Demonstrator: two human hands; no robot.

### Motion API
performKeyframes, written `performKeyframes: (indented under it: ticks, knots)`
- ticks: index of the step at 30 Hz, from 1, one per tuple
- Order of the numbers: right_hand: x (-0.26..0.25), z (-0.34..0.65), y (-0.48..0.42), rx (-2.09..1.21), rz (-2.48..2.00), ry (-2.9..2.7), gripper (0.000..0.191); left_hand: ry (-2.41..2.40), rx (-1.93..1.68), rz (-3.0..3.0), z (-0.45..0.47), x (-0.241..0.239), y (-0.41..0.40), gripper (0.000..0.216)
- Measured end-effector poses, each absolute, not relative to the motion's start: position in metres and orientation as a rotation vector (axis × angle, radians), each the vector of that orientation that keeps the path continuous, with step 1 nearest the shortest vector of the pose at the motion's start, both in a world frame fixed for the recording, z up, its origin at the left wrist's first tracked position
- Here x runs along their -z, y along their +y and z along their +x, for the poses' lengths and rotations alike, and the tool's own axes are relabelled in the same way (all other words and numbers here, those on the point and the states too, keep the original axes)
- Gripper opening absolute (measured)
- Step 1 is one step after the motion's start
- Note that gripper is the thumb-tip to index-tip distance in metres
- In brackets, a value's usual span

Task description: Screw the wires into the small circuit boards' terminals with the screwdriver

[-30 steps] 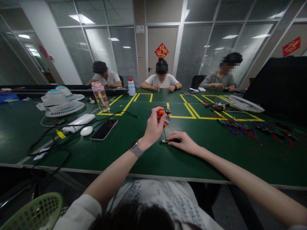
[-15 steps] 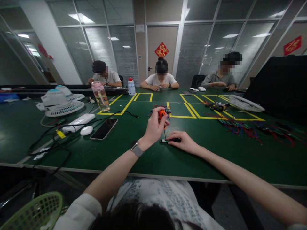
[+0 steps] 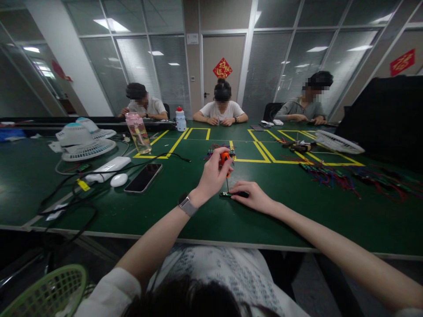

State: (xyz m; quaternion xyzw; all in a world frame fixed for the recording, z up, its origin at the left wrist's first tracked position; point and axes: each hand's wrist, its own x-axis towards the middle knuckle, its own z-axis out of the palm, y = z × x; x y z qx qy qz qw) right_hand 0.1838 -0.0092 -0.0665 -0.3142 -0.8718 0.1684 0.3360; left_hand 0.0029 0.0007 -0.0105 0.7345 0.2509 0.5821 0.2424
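My left hand [image 3: 214, 172] is closed around the orange-and-black handle of a screwdriver [image 3: 225, 158], held upright. Its thin shaft points down, and the tip meets a small green circuit board [image 3: 225, 194] lying on the green table. My right hand [image 3: 254, 195] rests on the table with its fingers pressed on the board's right end, next to a black part partly covered by the fingers. Behind the screwdriver lies a bunch of boards with red and blue wires [image 3: 213, 151], partly hidden by my left hand.
To the left are a phone [image 3: 143, 178], a white rounded case [image 3: 119, 179], a white power strip [image 3: 109, 169], black cables and fans [image 3: 86, 145]. Wired boards [image 3: 330, 176] lie to the right. A bottle [image 3: 139, 134] stands at back left. Three people sit across the table.
Little differs. The orange handle has turned or shifted very slightly in my left hand, while my right hand stays on the board.
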Motion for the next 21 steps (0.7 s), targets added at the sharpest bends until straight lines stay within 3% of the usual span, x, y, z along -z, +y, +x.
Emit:
performKeyframes:
  ticks: [21]
  knots:
    - [0.0684, 0.1846, -0.0059, -0.491, -0.831, -2.248, 0.016, 0.539, -1.476, 1.793, 0.0053, 0.0009, -0.0005, 0.029]
